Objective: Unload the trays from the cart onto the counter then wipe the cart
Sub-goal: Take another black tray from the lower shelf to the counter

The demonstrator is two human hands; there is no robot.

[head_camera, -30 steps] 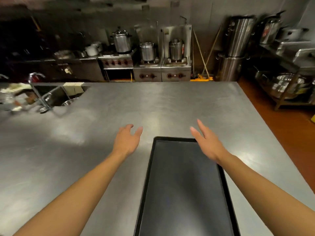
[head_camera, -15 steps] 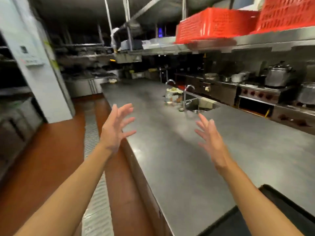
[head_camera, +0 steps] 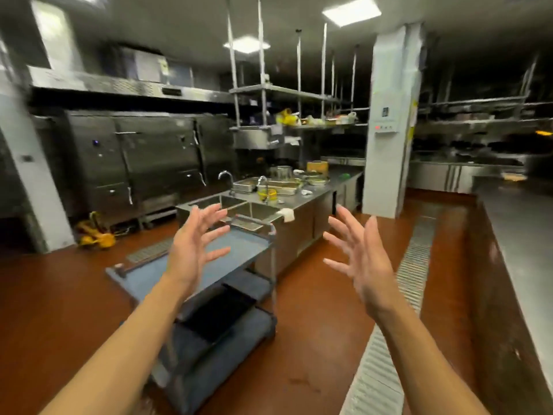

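A grey-blue three-shelf cart (head_camera: 248,247) stands on the red floor ahead of me, left of centre. Its top shelf looks bare. A dark tray (head_camera: 218,313) lies on the middle shelf, partly hidden by the top shelf. My left hand (head_camera: 194,244) is raised in front of the cart's top shelf, fingers spread and holding nothing. My right hand (head_camera: 362,262) is up to the right of the cart, also spread and holding nothing. The steel counter (head_camera: 520,235) runs along the right edge of the view.
Behind the cart is a steel sink unit (head_camera: 299,205) with taps, pans and a white cloth (head_camera: 285,214) on its corner. A floor drain grate (head_camera: 398,310) runs between cart and counter. A white pillar (head_camera: 389,121) stands further back, and a yellow object (head_camera: 95,235) lies near the ovens.
I have turned left away from the counter and the tray lying on it; the cart has come into view. Both hands stay raised and spread with nothing in them.
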